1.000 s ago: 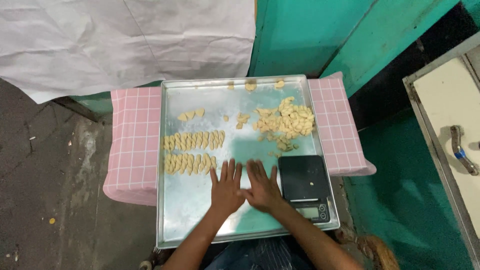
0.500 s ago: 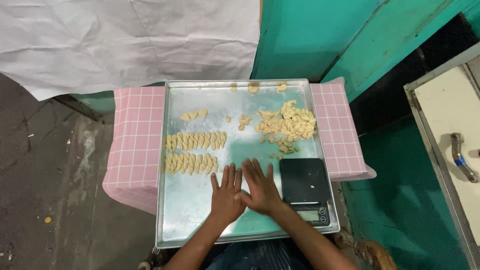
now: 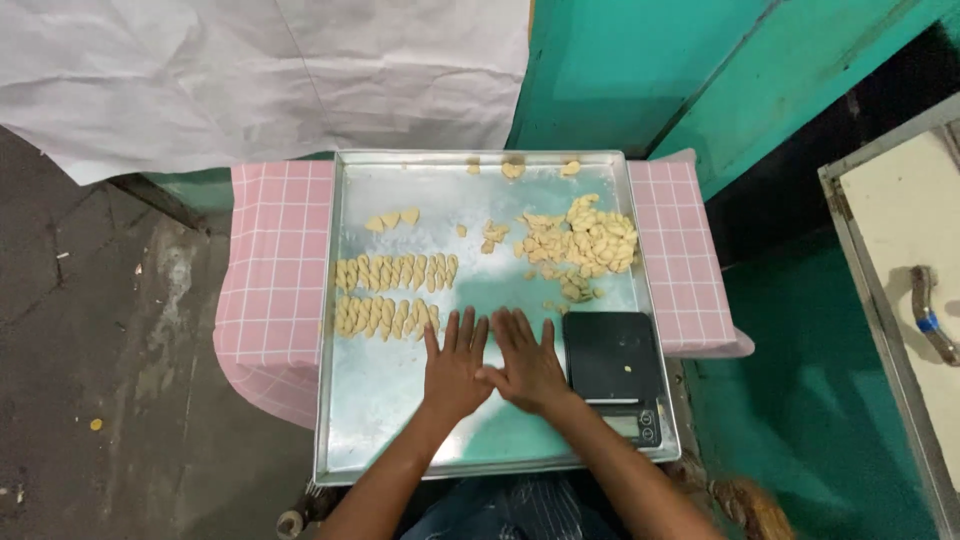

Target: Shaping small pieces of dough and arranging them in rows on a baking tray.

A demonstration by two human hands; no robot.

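Hardly anything has moved since the earlier frame: both hands stay flat on the tray, side by side, maybe a touch closer together. Big white sheet [image 3: 260, 80] hangs over the far side, teal wall [image 3: 640, 70] beside it. Pink checked cloth [image 3: 275, 270] covers the bench and shows on both sides of the metal tray [image 3: 380, 420], which fills most of it. Black scale [image 3: 610, 370] sits in the tray's near right corner, just right of the right hand. Loose heap of pale dough pieces [image 3: 585, 240] in the far right part of the tray, a few strays near the far rim and centre. Two neat rows of shaped dough pieces [image 3: 390, 295] lie left of centre, just beyond the hands. Left hand [image 3: 452, 370] palm down, fingers [image 3: 453, 330] spread open, gripping nothing, tips close to the near row. Right hand [image 3: 528, 368] palm down too, fingers open and flat, nothing held, thumb side touching the left hand. Cannot tell whether any dough lies under the palms.
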